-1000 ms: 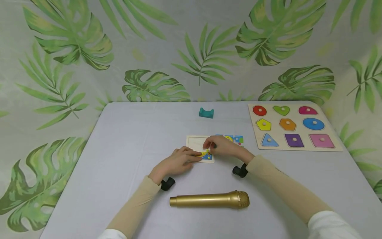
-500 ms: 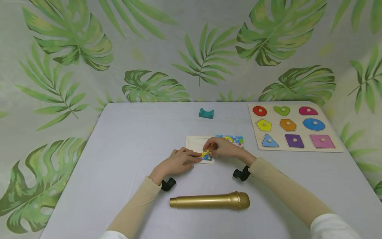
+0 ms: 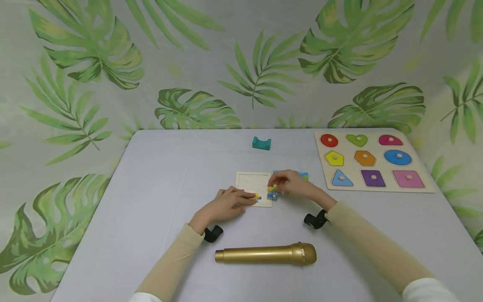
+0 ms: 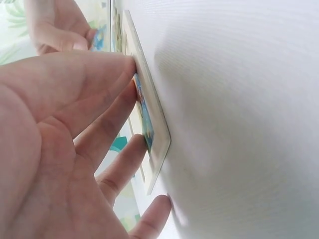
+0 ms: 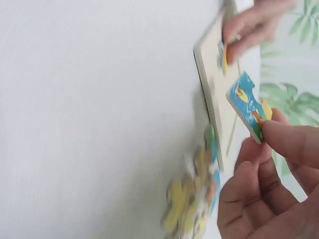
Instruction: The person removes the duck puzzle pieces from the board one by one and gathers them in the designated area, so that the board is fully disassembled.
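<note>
My right hand (image 3: 292, 183) pinches a jigsaw puzzle piece (image 5: 246, 102) between thumb and fingers, just off the right edge of the wooden puzzle tray (image 3: 253, 181). The piece is blue with a yellow fish, and a yellow tab shows at its edge. Over the tray's lower part, my left hand (image 3: 226, 204) rests with fairly straight fingertips on another blue and yellow puzzle piece (image 3: 258, 198), mostly hidden under them. Further puzzle pieces (image 5: 194, 199) lie heaped beside the tray, blurred in the right wrist view and partly covered by my right hand in the head view.
A gold microphone (image 3: 264, 254) lies across the table in front of my hands. At the back stands a teal block with a curved notch (image 3: 261, 144). To the right is a wooden shape board (image 3: 349, 170) with several knobbed shapes. A leaf-print cloth hangs behind the table.
My right hand has moved right, taking the pinched piece from the tray's lower right corner to beyond its edge. My left hand has stayed on the tray.
</note>
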`<control>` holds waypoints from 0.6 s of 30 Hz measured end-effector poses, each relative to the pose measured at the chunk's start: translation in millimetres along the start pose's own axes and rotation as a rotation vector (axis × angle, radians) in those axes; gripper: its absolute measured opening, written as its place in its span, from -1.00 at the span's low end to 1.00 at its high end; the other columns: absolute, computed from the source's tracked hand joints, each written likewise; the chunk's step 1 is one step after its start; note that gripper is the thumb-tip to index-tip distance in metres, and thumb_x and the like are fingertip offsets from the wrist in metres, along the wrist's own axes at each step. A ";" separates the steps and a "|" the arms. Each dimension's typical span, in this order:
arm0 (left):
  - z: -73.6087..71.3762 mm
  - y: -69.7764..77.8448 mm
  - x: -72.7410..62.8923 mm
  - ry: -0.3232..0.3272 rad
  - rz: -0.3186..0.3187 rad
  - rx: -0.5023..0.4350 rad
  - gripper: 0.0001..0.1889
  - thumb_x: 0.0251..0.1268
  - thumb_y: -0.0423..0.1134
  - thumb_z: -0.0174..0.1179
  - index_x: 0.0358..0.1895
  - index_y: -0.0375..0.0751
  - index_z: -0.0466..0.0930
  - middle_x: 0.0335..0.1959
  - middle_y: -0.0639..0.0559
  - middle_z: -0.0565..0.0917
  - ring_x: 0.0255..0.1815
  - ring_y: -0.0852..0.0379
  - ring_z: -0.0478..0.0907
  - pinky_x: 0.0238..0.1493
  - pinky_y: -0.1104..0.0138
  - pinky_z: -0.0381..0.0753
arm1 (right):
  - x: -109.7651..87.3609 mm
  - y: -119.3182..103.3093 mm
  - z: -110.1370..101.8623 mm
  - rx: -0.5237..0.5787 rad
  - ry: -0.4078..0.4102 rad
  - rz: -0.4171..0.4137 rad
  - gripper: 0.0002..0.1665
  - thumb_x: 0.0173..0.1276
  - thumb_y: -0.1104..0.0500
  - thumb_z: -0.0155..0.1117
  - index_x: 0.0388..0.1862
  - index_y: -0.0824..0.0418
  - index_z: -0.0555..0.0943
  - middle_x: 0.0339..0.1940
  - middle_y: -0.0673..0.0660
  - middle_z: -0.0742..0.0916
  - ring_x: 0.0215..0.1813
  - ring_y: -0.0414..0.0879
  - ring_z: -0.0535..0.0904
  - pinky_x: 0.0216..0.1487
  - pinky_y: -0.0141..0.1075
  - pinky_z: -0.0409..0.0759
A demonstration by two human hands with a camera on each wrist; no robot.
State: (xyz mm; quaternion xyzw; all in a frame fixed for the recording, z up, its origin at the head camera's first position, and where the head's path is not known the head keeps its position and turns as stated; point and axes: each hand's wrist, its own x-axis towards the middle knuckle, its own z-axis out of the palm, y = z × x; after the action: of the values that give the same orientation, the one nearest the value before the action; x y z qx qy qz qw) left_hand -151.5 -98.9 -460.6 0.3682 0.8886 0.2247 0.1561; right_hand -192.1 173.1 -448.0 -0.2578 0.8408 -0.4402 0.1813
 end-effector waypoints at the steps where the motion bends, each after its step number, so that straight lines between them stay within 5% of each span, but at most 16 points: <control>1: -0.2 0.5 0.0 0.001 -0.001 -0.002 -0.60 0.40 -0.24 0.10 0.27 0.10 0.51 0.35 0.28 0.37 0.36 0.03 0.20 0.07 0.08 0.18 | -4.2 2.4 -5.1 0.003 -0.001 0.006 -0.83 0.26 0.41 0.17 -0.21 0.28 0.65 -0.25 0.09 0.69 -0.28 -0.06 0.47 -0.27 -0.32 0.47; 9: 1.0 1.5 -1.0 0.007 -0.009 -0.017 -0.60 0.40 -0.24 0.10 0.27 0.08 0.52 0.35 0.28 0.37 0.36 0.05 0.19 0.07 0.10 0.16 | -43.8 18.8 -38.3 0.033 -0.034 0.118 -0.84 0.28 0.40 0.16 -0.20 0.33 0.65 -0.22 0.16 0.68 -0.32 -0.03 0.44 -0.34 -0.28 0.48; 18: 1.5 1.2 -1.1 0.006 -0.006 -0.017 -0.59 0.39 -0.25 0.11 0.28 0.07 0.50 0.36 0.26 0.36 0.35 0.05 0.19 0.07 0.08 0.15 | -66.9 34.3 -42.5 -0.020 -0.017 0.142 -0.86 0.28 0.40 0.19 -0.22 0.30 0.65 -0.25 0.12 0.67 -0.35 -0.07 0.42 -0.37 -0.35 0.45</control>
State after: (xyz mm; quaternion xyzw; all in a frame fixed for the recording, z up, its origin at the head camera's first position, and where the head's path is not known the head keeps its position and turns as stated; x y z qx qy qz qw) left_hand -149.4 -98.6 -461.2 0.3634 0.8883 0.2329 0.1573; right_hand -170.4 256.7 -448.1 -0.2030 0.8596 -0.4158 0.2165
